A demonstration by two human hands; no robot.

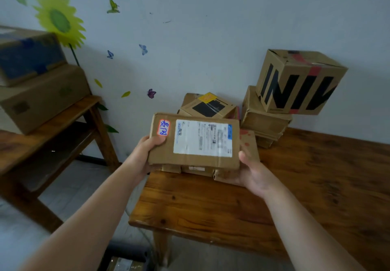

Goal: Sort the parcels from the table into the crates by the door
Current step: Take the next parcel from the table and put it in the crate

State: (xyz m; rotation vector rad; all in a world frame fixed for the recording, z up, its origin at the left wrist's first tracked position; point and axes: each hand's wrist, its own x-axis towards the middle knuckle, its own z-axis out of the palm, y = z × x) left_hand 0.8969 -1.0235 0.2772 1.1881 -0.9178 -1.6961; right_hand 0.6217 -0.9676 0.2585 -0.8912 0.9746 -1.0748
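Note:
A flat cardboard parcel (162, 152) with a white shipping label and a small red-edged sticker is held above the wooden table (295, 186). My left hand (145, 152) grips its left end, thumb on top. My right hand (255, 175) holds its right end from below, thumb at the edge. Under and behind it lie more parcels: a small box with a yellow sticker (207, 106), a flat one with red spots (249, 142), a stack of flat cartons (263, 123) and a cube box with big black letters (299, 82) on top of that stack.
A second wooden table (52, 127) at the left carries two large cardboard boxes (42, 97). The white wall behind has flower and butterfly stickers. Grey floor shows between the tables, with a dark object (126, 256) low at the bottom edge.

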